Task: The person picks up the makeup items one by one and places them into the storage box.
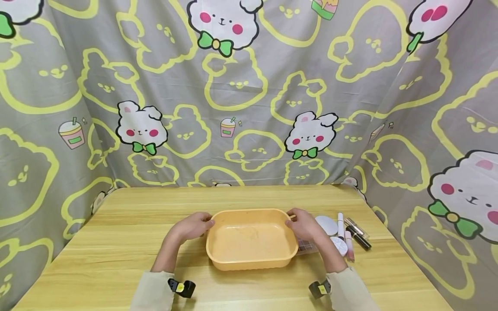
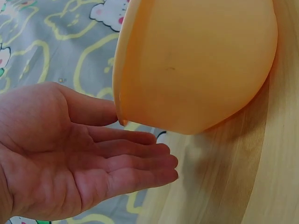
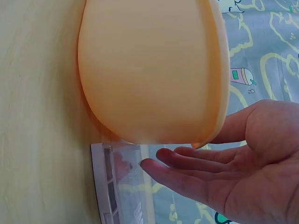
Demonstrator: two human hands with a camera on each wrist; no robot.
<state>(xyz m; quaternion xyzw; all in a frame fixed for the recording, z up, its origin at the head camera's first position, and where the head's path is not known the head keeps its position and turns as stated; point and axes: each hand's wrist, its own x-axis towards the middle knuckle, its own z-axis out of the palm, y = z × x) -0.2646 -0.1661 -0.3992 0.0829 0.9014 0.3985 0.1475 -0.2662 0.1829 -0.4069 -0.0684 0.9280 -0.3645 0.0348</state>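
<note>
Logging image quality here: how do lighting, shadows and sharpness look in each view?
Head view: tabletop brightly lit, curtain print crisp; left wrist view: soft shadow beside orange basin; right wrist view: dimmer, right hand partly shaded.

1. A compartmented case (image 3: 99, 182) with a clear panel, just beside the right fingers (image 3: 182, 182); whether they touch cannot be told.
2. Right of those fingers, a plain white disc (image 1: 326, 225) and, closer to the camera, a patterned white disc (image 1: 339, 246).
3. Farther right of them, a white tube (image 1: 340, 222), gold-toned tube (image 1: 357, 227), black tube (image 1: 361, 240) and pink-and-white tube (image 1: 349, 246).
4. Wooden tabletop (image 1: 116, 242), below the fingers.
5. Cartoon-printed curtain (image 1: 175, 86), beyond the fingers.
</note>
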